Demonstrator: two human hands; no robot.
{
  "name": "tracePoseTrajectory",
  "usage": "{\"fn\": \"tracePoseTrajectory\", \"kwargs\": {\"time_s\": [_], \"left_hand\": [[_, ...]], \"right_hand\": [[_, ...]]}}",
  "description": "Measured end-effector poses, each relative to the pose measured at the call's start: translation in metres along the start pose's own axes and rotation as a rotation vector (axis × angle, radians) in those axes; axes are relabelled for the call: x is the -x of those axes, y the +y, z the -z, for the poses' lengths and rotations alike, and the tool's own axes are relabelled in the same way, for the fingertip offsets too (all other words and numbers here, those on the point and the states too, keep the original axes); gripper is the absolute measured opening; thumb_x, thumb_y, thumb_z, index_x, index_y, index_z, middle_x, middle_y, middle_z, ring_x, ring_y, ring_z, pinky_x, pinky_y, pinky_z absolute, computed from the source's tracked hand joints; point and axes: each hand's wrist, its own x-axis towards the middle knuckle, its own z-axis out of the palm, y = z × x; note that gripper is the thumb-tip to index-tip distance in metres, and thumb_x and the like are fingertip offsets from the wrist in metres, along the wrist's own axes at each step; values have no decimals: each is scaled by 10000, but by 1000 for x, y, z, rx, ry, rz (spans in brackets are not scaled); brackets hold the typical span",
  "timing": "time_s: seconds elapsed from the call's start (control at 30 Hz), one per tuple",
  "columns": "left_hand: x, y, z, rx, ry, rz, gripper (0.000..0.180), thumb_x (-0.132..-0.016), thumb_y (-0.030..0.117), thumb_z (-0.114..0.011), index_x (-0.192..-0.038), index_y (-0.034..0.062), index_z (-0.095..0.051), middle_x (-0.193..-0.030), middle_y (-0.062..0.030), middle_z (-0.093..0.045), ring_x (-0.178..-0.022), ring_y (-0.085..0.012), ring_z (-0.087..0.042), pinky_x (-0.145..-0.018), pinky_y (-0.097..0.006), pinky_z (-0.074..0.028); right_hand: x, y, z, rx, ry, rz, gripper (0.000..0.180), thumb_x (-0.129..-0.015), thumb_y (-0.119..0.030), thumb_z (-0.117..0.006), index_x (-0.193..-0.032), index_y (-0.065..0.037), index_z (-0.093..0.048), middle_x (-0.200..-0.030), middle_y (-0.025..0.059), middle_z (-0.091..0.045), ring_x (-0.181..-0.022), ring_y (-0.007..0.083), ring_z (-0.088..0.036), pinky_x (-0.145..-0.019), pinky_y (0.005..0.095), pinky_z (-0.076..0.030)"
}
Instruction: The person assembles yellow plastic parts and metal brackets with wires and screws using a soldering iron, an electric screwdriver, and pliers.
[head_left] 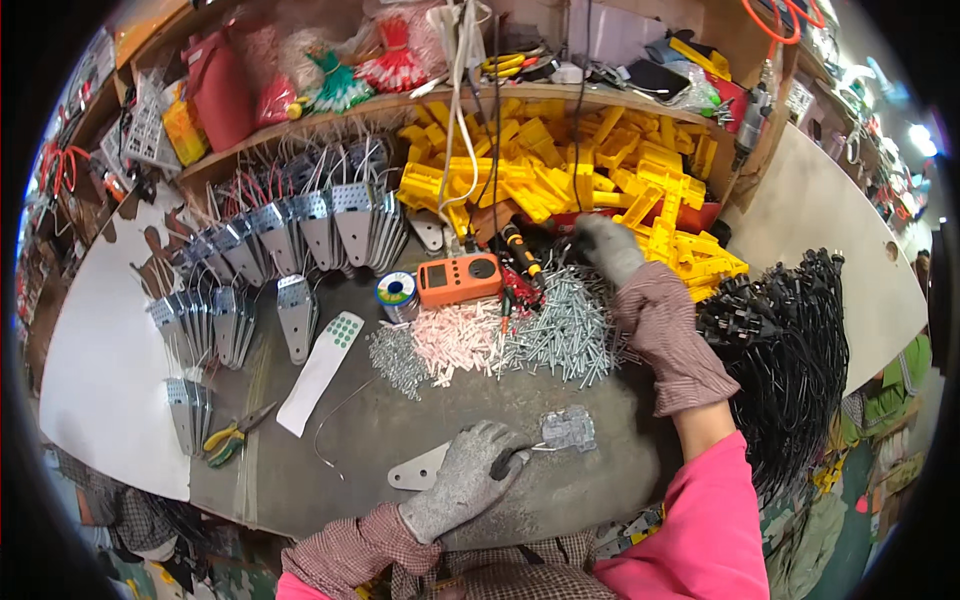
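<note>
My left hand (470,470), in a grey glove, is closed over a flat metal plate (418,469) near the front of the table. The plate's rounded, drilled end sticks out left of the glove. Just right of my fingertips lies a clear plastic block (568,428), with a thin pale piece between it and the glove. My right hand (610,250), gloved too, reaches to the far side, between the yellow plastic parts (540,185) and the heap of silver screws (565,330). Its fingertips are lost against dark things there, so their grip is unclear.
An orange meter (458,281), a solder spool (397,292) and a screwdriver (522,252) stand behind pink pieces (455,340). Metal plates with wires (350,220) line the back left. Pliers (235,435) and a white strip (320,375) lie left; black plugged cables (790,350) heap up right.
</note>
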Motion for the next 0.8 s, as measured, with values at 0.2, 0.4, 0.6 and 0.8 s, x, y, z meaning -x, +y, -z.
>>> {"fn": "tracePoseTrajectory", "kwargs": {"time_s": [0.2, 0.4, 0.6, 0.8], "left_hand": [[4, -5, -2, 154, 126, 130, 223, -881, 218, -673, -1000, 31, -687, -886, -158, -642, -834, -357, -605, -757, -446, -480], [-4, -5, -7, 112, 129, 99, 168, -862, 216, -687, -899, 53, -680, -815, -142, -642, -796, -352, -610, -767, -446, -467], [2, -3, -4, -113, 128, 77, 415, -794, 278, -752, -1133, 92, -602, -1088, -135, -625, -1058, -364, -581, -923, -464, -450], [45, -21, 13, -213, -60, -29, 582, -763, 320, -778, -1238, 76, -545, -1217, -134, -565, -1128, -364, -542, -967, -517, -420]], "right_hand": [[93, -101, 48, -235, -27, -183, 217, -871, -132, -637, -1061, -32, -665, -956, 196, -690, -900, 368, -674, -756, 425, -534], [217, -191, 52, -803, -195, -468, 188, -885, -89, -664, -1052, -2, -663, -749, 47, -624, -663, 86, -565, -621, 244, -475], [217, -223, 48, -704, -159, -411, 233, -863, -66, -709, -1088, -50, -652, -756, 58, -636, -647, 94, -570, -591, 247, -479], [126, -157, 53, -429, -448, -471, 283, -965, -256, -587, -1170, -88, -687, -1010, 191, -708, -903, 332, -702, -809, 403, -543]]}}
